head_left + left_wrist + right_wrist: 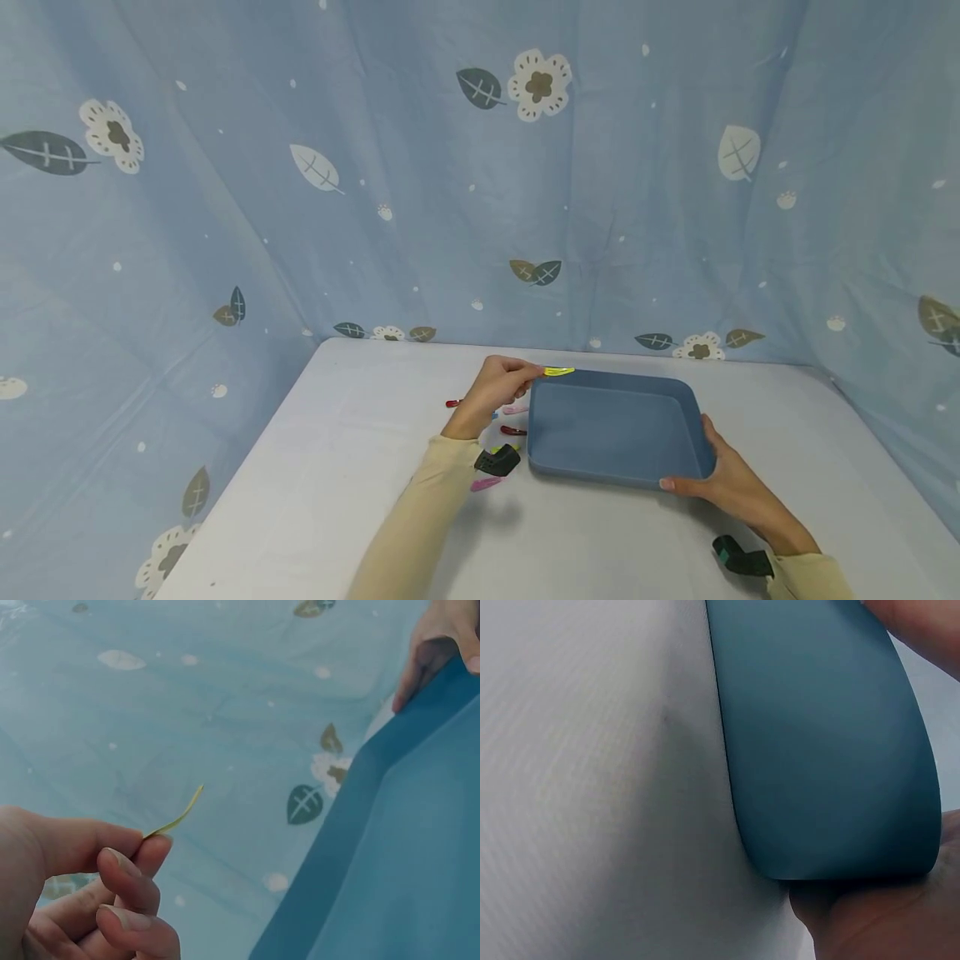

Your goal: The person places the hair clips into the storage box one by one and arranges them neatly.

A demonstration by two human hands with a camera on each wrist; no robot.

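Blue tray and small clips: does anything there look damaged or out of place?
Nothing clearly stands out. The blue tray shows no visible crack. The yellow clip pinched in the left hand looks curved in the left wrist view, but that may be its normal shape.

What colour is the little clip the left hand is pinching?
Bright yellow. The clip in the left hand shows best in the head view.
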